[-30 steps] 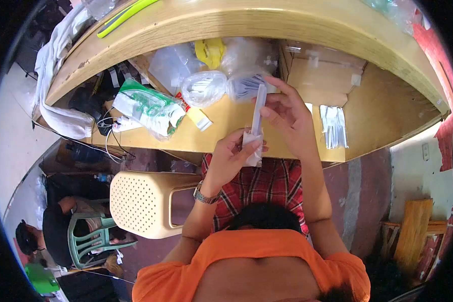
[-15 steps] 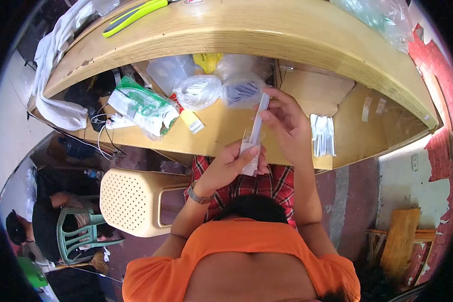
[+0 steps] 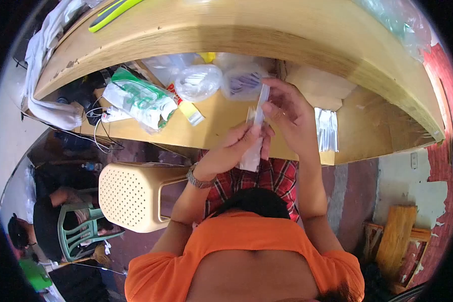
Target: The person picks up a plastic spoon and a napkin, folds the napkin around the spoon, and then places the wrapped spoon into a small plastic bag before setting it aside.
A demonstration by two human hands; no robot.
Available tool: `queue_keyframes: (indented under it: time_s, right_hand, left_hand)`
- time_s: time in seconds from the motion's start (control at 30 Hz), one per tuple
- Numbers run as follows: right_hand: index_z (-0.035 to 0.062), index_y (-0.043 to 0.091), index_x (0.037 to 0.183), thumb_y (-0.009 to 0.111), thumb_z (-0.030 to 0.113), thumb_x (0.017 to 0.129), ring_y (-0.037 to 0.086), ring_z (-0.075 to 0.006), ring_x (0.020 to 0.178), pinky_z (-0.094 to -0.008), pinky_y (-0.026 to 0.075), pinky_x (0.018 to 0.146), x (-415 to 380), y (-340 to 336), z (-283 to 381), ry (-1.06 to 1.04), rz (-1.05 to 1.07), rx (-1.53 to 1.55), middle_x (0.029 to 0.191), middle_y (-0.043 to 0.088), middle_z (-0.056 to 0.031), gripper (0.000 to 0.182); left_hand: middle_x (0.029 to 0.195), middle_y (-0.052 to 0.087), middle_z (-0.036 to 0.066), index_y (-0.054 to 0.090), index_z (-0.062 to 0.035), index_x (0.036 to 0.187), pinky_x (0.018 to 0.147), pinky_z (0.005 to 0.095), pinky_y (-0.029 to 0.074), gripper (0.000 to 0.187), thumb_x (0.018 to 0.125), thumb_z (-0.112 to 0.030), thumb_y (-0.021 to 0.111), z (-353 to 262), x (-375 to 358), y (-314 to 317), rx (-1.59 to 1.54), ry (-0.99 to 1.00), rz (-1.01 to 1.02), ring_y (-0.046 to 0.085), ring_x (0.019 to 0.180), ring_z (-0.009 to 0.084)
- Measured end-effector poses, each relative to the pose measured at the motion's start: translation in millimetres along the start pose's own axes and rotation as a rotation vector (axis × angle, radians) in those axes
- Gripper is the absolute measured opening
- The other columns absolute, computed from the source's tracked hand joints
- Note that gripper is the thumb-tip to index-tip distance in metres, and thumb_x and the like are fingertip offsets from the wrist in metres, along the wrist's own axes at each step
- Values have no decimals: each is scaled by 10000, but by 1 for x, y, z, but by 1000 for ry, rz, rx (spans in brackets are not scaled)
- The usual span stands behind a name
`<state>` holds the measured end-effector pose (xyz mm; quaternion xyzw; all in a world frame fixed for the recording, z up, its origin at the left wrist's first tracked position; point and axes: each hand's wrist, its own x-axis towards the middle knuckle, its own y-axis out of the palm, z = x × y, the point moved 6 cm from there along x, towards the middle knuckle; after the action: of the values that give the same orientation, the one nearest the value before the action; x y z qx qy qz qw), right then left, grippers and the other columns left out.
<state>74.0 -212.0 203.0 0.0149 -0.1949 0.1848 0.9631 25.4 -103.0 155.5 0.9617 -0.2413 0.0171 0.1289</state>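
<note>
My left hand (image 3: 232,147) pinches a small clear plastic sleeve (image 3: 250,160), whose whitish lower end hangs below the fingers. A slim pale strip (image 3: 262,100) stands up out of the sleeve's top, slightly tilted. The upper part of that strip is between the thumb and fingers of my right hand (image 3: 293,115). How far down the strip reaches inside is hidden by my left fingers. To the right of my right hand, several thin wrapped pieces (image 3: 327,130) lie side by side on the shelf.
Clear bags hold white pieces (image 3: 198,82) and bluish pieces (image 3: 242,82) behind my hands. A green-and-white packet (image 3: 138,100), a red-and-yellow packet (image 3: 190,111) and cables (image 3: 101,132) are to the left. The desk's overhanging edge (image 3: 267,40) curves above; a beige stool (image 3: 131,196) stands at left.
My left hand has moved up along the sleeve, so more of its lower end shows. My right hand stays on the strip. The whole view has shifted slightly.
</note>
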Motion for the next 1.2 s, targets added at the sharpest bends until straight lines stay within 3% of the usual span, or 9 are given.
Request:
queue_keyframes:
  time_s: [0.2, 0.3, 0.4, 0.53, 0.73, 0.83, 0.93, 1.03, 1.2]
  right_hand:
    - [24, 537, 1201, 613, 102, 873, 554, -96, 684, -248, 492, 614, -9, -5, 5, 21, -24, 102, 884, 562, -66, 345]
    - [41, 574, 1167, 643, 95, 843, 571, -101, 669, -252, 494, 615, -13, -5, 7, -167, -84, -145, 859, 583, -78, 336]
    - [38, 632, 1077, 667, 98, 819, 599, -129, 741, -268, 493, 694, -16, -7, -1, 105, -18, -69, 872, 623, -92, 268]
    - [11, 668, 963, 661, 82, 813, 621, -165, 781, -283, 487, 740, -14, -8, 4, -90, -23, -232, 901, 652, -102, 166]
    - [4, 679, 901, 659, 80, 793, 640, -210, 789, -291, 491, 741, -6, -7, 30, -198, 10, -325, 890, 660, -119, 133]
    - [7, 680, 891, 658, 82, 785, 642, -228, 798, -304, 495, 744, -4, -5, 49, -278, 16, -359, 873, 661, -119, 131]
    - [9, 680, 886, 653, 77, 786, 640, -244, 808, -318, 500, 744, -5, -1, 58, -346, 46, -467, 863, 657, -120, 124]
    - [11, 679, 879, 653, 76, 786, 640, -253, 809, -324, 504, 738, -3, 4, 58, -357, 57, -449, 861, 654, -119, 117]
    - [14, 676, 883, 652, 81, 789, 643, -239, 789, -312, 504, 730, -2, 12, 55, -390, 108, -432, 867, 657, -107, 118]
  left_hand:
    - [784, 541, 12, 501, -36, 1052, 648, 233, 462, 350, 1001, -342, 341, 3, 12, -4, -27, 6, -70, 543, 720, 89]
    - [778, 541, 7, 503, -34, 1058, 649, 232, 465, 353, 1001, -342, 340, 2, 14, 0, 50, 46, -78, 542, 716, 85]
    - [778, 540, 7, 504, -24, 1092, 648, 229, 464, 366, 1003, -337, 337, -7, 12, 3, 107, 47, -95, 543, 714, 83]
    - [778, 538, 13, 486, -9, 1168, 657, 234, 468, 379, 1004, -319, 344, -7, 14, -1, 117, 112, -107, 545, 717, 85]
    - [1032, 575, 73, 427, 19, 1253, 865, 289, 451, 409, 959, -257, 490, -19, 10, -6, 93, 153, -89, 568, 966, 147]
    - [1234, 496, 108, 385, 27, 1302, 998, 340, 363, 534, 905, -268, 585, -9, 0, -16, 94, 311, -12, 477, 1161, 190]
    - [1315, 431, 123, 351, 21, 1336, 1047, 361, 305, 643, 847, -259, 659, 12, -4, -32, 117, 206, -32, 400, 1240, 205]
    - [1320, 433, 133, 354, 21, 1334, 1043, 365, 316, 657, 816, -210, 687, 21, -12, -42, 417, 208, -155, 401, 1246, 213]
    - [1288, 481, 127, 386, 11, 1319, 1046, 360, 319, 633, 797, -164, 698, 33, -22, -48, 380, 210, -80, 431, 1229, 216]
